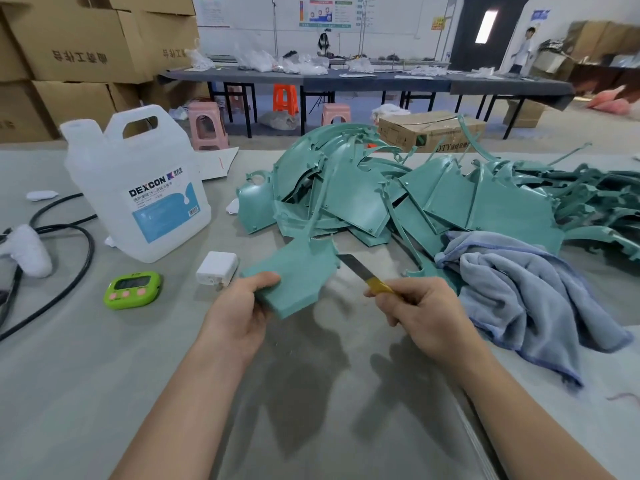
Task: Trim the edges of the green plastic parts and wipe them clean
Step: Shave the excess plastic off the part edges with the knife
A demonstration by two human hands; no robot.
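knife point(363, 274) handle mostly hidden in right hand point(424, 313), fingers curled round it. left hand point(242, 311) fingers pinch green part point(294, 275) near corner; blade tip touches part's right edge.

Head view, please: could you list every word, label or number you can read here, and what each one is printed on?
"DEXCON": label on the white plastic jug; smaller print beneath is unreadable.
"DTY": side of the cardboard box behind the green plastic parts; the characters after it are blurred.
Stacked cartons: large upside-down characters, not legible.
Wall posters and green timer display: too small or blurred.
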